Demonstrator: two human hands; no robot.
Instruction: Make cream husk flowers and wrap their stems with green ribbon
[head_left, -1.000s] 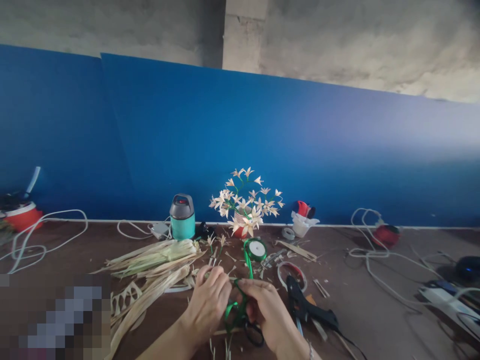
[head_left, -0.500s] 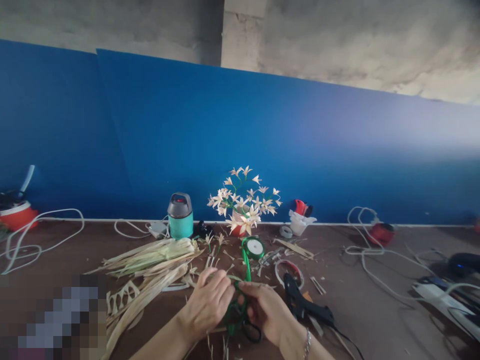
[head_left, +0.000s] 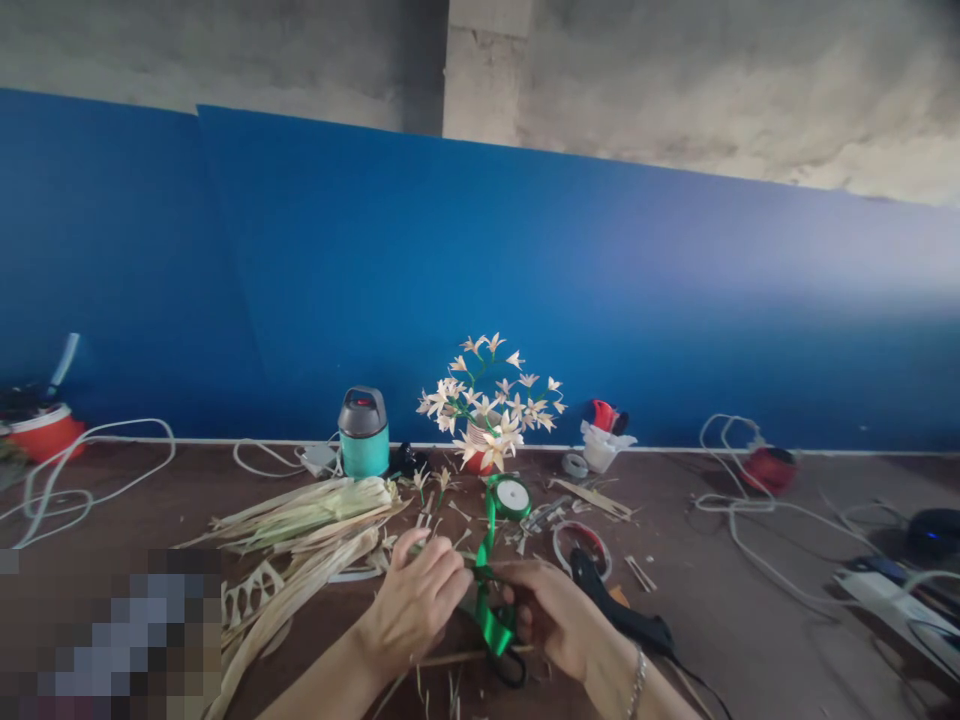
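Note:
My left hand (head_left: 421,602) is closed, its fingertips meeting those of my right hand; what it pinches is hidden behind the fingers. My right hand (head_left: 553,612), with a bracelet at the wrist, pinches a shiny green ribbon (head_left: 495,632) between thumb and forefinger. One stretch of the ribbon runs up to its spool (head_left: 512,497), and a loop hangs below the fingers. Beneath that loop the black handle of what looks like scissors (head_left: 511,672) lies on the table. Just beyond the hands, small pale flowers (head_left: 442,482) lie near the spool.
Dried husks (head_left: 300,560) spread at the left. A black glue gun (head_left: 626,610) with a cord lies close by my right forearm, beside a tape roll (head_left: 583,550). Behind stand a pot of pale flowers (head_left: 491,430), a teal flask (head_left: 364,440) and a white cup (head_left: 601,448).
My right hand has shifted a little to the right. The ribbon, bunched between the hands before, now hangs in a wider, brighter loop below the fingers.

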